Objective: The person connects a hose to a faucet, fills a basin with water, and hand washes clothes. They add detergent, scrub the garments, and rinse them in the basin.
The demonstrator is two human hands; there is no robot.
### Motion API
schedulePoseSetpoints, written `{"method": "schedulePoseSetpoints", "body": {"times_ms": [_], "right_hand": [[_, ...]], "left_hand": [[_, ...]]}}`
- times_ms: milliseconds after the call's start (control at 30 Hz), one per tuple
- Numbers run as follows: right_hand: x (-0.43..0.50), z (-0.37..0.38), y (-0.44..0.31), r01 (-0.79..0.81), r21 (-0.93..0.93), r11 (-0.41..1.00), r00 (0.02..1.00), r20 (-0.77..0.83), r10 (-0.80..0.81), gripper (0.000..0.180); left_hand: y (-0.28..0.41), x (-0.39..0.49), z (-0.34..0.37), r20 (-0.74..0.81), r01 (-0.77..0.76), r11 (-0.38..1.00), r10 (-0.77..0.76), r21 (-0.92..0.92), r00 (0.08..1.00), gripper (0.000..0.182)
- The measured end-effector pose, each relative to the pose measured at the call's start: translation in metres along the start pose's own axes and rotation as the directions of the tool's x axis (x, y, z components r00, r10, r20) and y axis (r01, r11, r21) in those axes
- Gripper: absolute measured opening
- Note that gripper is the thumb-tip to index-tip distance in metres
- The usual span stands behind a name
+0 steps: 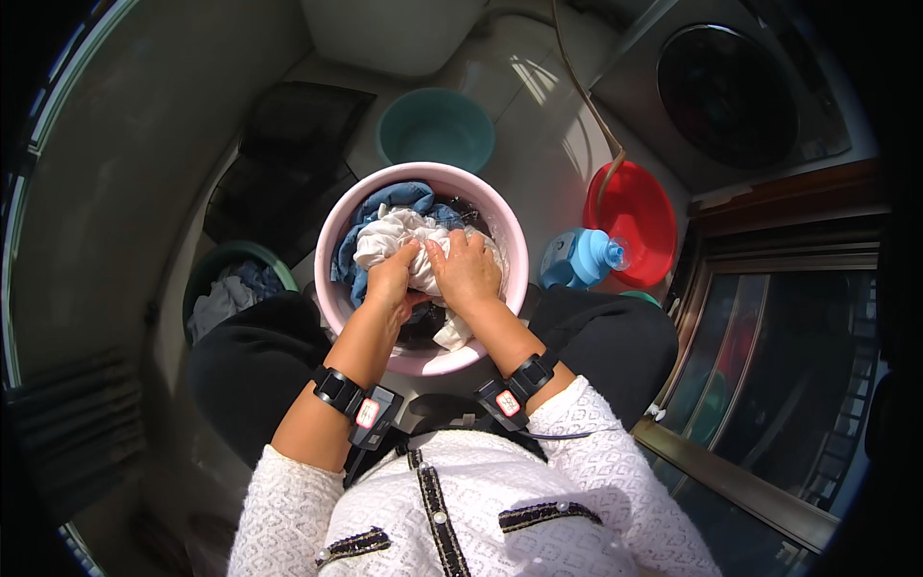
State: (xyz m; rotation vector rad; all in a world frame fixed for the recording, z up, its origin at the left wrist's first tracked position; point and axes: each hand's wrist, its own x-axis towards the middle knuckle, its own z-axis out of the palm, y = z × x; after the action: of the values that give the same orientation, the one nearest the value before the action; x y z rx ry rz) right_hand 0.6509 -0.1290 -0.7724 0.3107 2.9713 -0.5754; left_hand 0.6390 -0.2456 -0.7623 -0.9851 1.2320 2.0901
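A pink plastic basin stands between my knees, holding wet clothes and dark water. My left hand grips the left part of a bunched white cloth in the basin, thumb on top. Close beside it, my right hand clasps the same cloth, its fingers pointing away from me. A blue denim garment lies along the far and left inside of the basin. The cloth hides parts of my fingers.
Beyond the basin is a green basin. To the right are a blue detergent bottle, a red basin with a hose in it, and a front-loading washing machine. A green tub with clothes stands left.
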Motion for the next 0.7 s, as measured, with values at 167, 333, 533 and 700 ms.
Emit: {"method": "schedulePoseSetpoints", "body": {"times_ms": [167, 333, 533, 700], "right_hand": [[0.016, 0.006, -0.003, -0.078, -0.054, 0.996, 0.976, 0.202, 0.087, 0.056], [0.025, 0.017, 0.000, -0.064, 0.012, 0.998, 0.986, 0.153, 0.061, 0.056], [-0.019, -0.015, -0.030, 0.220, 0.222, 0.950, 0.963, -0.207, -0.174, 0.028], [-0.036, -0.042, -0.035, 0.314, 0.495, 0.810, 0.940, -0.284, -0.191, 0.029]], "left_hand": [[-0.007, 0.018, -0.011, -0.054, 0.058, 0.992, -0.052, 0.110, 0.997, 0.041], [-0.009, 0.024, -0.014, 0.024, 0.044, 0.993, -0.047, 0.114, 0.999, 0.040], [-0.012, 0.039, -0.034, 0.230, -0.005, 0.998, 0.021, -0.068, 0.973, 0.026], [-0.009, 0.020, -0.024, 0.555, 0.087, 0.948, 0.104, -0.307, 0.826, 0.026]]}}
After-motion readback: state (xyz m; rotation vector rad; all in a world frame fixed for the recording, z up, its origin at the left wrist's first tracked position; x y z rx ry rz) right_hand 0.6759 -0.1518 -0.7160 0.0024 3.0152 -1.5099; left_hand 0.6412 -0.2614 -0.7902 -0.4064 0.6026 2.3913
